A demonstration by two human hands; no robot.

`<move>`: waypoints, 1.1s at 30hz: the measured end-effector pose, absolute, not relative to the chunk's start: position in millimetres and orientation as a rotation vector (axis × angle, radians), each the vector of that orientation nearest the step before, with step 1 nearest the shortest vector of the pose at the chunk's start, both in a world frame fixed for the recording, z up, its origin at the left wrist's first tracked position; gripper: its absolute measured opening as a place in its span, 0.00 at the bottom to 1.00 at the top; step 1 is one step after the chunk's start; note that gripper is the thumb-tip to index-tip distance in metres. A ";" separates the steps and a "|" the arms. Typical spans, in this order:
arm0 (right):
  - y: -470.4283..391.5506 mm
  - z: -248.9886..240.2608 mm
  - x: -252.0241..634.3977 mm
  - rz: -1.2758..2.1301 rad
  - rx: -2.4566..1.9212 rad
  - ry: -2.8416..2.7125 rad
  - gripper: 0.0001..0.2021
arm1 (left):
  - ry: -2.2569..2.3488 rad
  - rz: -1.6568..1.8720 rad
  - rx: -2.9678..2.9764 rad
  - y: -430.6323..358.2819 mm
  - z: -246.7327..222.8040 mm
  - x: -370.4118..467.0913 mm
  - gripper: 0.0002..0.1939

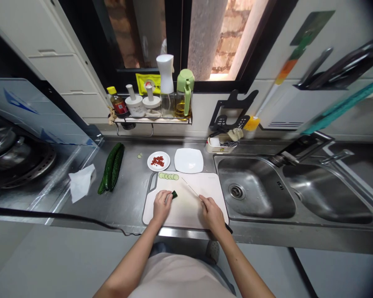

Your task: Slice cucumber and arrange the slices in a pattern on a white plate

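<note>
Grip check, nearest items first: what is held by each hand?

Knife (pixel 191 187) is grasped in the right hand (pixel 211 211), blade angled toward the far left. Dark green cucumber piece (pixel 174 194) is held down by the left hand's (pixel 162 205) fingers, on the cutting board (pixel 189 213). Blade and piece are set apart.

And the cut slices?

Cucumber slices (pixel 168 176) are laid in an overlapping row, far left part of the board.

What is placed around it?

Two whole cucumbers (pixel 112 167) are laid side by side, left of the board; white paper (pixel 81 182) is left beyond them. Sink (pixel 256 188) is set to the right.

Farther back?

Round plate (pixel 158 161) with chopped red bits, square white plate (pixel 189 160) beside it; bottles and jars are lined up on the shelf (pixel 153 120).
</note>
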State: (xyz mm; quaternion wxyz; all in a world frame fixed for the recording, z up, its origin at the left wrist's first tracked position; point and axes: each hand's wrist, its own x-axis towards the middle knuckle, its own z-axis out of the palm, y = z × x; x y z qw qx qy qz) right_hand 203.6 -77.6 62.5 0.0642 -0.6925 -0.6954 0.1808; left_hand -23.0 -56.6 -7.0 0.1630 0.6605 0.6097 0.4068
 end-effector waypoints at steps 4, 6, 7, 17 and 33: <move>-75.2 66.3 201.4 0.619 -2.101 -2.073 0.20 | 1.724 1.170 1.879 -57.5 -6.0 -22.9 0.10; -74.5 68.8 199.6 0.643 -2.072 -2.066 0.20 | 1.718 1.182 1.852 -57.4 -5.4 -23.7 0.10; -74.2 69.8 198.7 0.652 -2.053 -2.064 0.20 | 1.721 1.193 1.829 -57.1 -5.3 -24.5 0.11; -70.1 69.6 192.5 0.786 -2.083 -2.087 0.15 | 1.661 1.157 1.872 -58.5 -3.7 -27.7 0.11; -61.5 86.8 157.2 0.902 -1.971 -2.350 0.10 | 1.622 1.123 1.969 -52.5 -15.6 -21.1 0.13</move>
